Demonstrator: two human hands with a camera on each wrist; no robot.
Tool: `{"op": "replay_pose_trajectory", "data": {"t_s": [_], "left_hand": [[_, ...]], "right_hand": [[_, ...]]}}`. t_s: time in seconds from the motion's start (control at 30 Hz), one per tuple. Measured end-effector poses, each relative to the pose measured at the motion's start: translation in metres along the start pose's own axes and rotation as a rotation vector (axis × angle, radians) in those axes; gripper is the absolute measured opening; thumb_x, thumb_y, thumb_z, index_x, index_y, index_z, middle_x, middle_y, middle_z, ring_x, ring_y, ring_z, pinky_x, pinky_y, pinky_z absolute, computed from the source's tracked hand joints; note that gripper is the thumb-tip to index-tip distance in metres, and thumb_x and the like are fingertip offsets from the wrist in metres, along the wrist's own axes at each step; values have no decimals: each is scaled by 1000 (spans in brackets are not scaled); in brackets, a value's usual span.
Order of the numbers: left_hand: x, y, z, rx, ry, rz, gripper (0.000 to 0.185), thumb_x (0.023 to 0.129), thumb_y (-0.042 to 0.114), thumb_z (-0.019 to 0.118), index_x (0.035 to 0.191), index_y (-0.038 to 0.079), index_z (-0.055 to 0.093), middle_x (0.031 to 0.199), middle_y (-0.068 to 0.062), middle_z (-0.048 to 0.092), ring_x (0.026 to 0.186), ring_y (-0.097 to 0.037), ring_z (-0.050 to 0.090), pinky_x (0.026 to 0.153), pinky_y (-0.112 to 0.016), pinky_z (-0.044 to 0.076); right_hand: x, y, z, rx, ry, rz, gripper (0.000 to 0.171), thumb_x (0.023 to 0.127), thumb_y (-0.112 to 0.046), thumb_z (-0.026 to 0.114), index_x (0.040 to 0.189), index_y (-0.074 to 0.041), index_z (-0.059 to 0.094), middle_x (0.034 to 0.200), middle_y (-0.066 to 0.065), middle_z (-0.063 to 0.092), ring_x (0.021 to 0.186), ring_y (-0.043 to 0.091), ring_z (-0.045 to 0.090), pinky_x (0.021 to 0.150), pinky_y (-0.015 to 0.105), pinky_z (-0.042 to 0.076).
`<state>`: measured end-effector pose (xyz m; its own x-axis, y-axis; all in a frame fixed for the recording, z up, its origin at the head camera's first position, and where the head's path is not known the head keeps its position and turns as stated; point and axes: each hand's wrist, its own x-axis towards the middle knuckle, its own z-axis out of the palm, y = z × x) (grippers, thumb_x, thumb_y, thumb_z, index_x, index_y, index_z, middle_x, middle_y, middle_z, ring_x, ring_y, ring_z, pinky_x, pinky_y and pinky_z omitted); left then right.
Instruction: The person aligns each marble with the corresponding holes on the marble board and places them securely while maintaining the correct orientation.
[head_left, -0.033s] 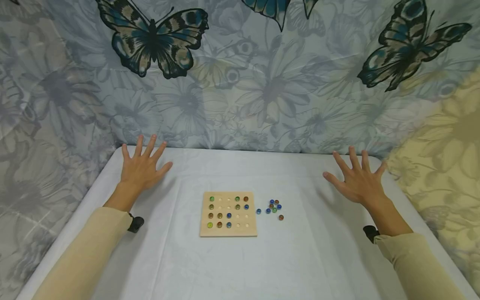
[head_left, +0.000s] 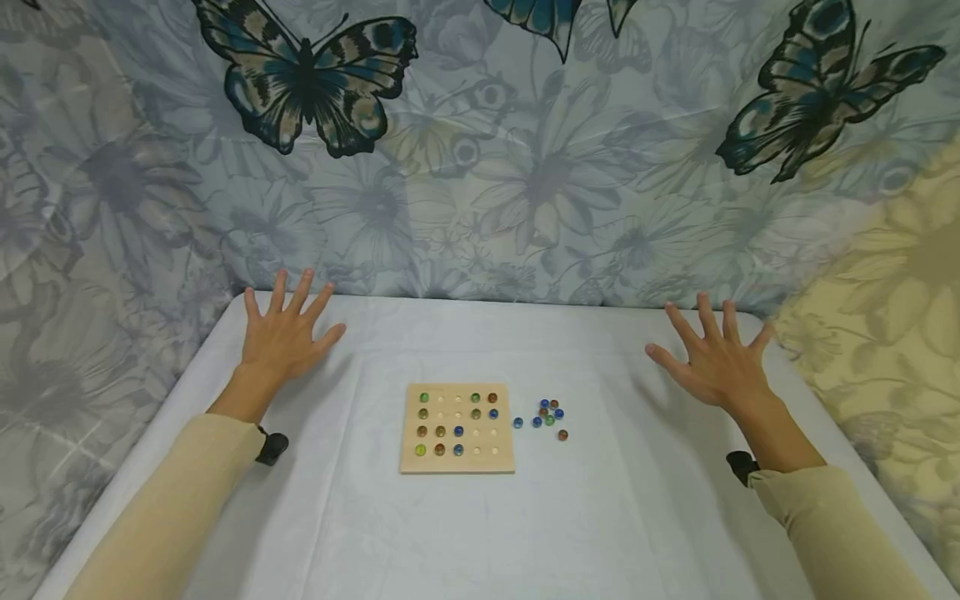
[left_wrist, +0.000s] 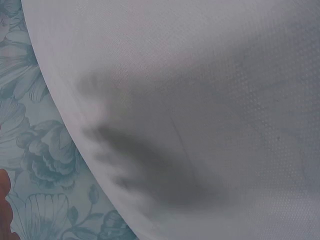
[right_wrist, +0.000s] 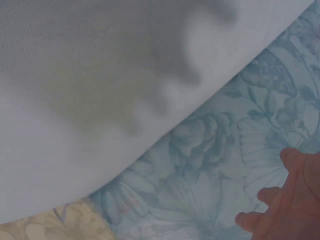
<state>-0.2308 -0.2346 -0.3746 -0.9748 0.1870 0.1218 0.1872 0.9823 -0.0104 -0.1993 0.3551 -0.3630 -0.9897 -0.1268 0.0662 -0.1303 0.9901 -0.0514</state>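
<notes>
My left hand (head_left: pixel 283 333) and my right hand (head_left: pixel 716 358) are spread wide with straight fingers near the two far corners of the table (head_left: pixel 615 517), and they hold nothing. The table has a white cloth on it, and a sheet with big butterflies (head_left: pixel 307 79) hangs behind it. The wooden board (head_left: pixel 457 462) sits in the middle of the table, with some marbles in its holes and loose marbles (head_left: pixel 546 415) just beside its right edge.
</notes>
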Motion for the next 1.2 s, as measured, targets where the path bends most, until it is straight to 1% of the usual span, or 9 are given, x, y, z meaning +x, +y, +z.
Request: {"op": "replay_pose_trajectory", "data": {"t_s": [0.23, 0.37, 0.5, 0.67, 0.83, 0.93, 1.07, 1.2], "left_hand": [[-2, -2, -1, 8, -29, -14, 75, 102, 60, 36, 161, 19, 17, 167, -14, 4, 150, -43, -7, 108, -74, -9], [-3, -4, 1, 10, -35, -8, 75, 101, 62, 34, 162, 21, 15, 167, -11, 1, 150, -41, -8, 108, -74, -9], [-9, -8, 3, 11, -33, 9, 75, 101, 62, 33, 162, 22, 15, 167, -8, -4, 151, -39, -9, 109, -73, -8], [-15, -9, 4, 3, -11, 37, 75, 101, 63, 34, 161, 19, 20, 167, -9, 0, 151, -38, -6, 110, -71, -10], [-18, -7, 2, 9, 12, 58, 76, 100, 62, 38, 160, 17, 24, 167, -10, 3, 152, -39, 0, 110, -70, -11], [-20, -5, 2, 29, 23, 71, 76, 100, 62, 39, 159, 17, 26, 167, -11, 6, 151, -39, 3, 110, -73, -7], [-25, 0, 0, 48, 51, 95, 74, 99, 59, 43, 159, 17, 29, 166, -12, 11, 151, -38, 6, 109, -74, 1], [-29, 6, 0, 56, 92, 132, 72, 99, 57, 47, 158, 17, 32, 165, -12, 17, 151, -38, 12, 110, -74, 4]], "right_hand": [[1, -1, 1, -10, 2, -14, 84, 97, -70, 36, 162, -25, 7, 163, 25, -8, 144, 56, -10, 91, 77, -27], [0, -3, -1, -24, -2, -22, 84, 97, -70, 37, 162, -26, 6, 163, 25, -8, 145, 55, -10, 92, 79, -26], [-1, -7, -2, -46, 2, -37, 85, 96, -70, 38, 162, -25, 8, 164, 25, -5, 145, 56, -6, 93, 80, -23], [-7, -10, -2, -81, 9, -56, 85, 95, -71, 40, 162, -23, 15, 163, 26, 2, 145, 57, 3, 96, 80, -20], [-12, -14, -1, -99, 14, -90, 84, 95, -70, 42, 160, -22, 21, 163, 25, 8, 144, 57, 8, 99, 80, -16], [-13, -18, -1, -99, 32, -110, 83, 94, -69, 44, 160, -21, 23, 162, 25, 11, 144, 56, 9, 99, 80, -15], [-14, -24, -1, -109, 43, -140, 83, 95, -68, 45, 160, -22, 22, 163, 24, 11, 145, 54, 8, 99, 80, -15], [-16, -31, -1, -120, 53, -164, 83, 94, -68, 45, 160, -24, 23, 164, 22, 10, 146, 52, 9, 101, 80, -13]]}}
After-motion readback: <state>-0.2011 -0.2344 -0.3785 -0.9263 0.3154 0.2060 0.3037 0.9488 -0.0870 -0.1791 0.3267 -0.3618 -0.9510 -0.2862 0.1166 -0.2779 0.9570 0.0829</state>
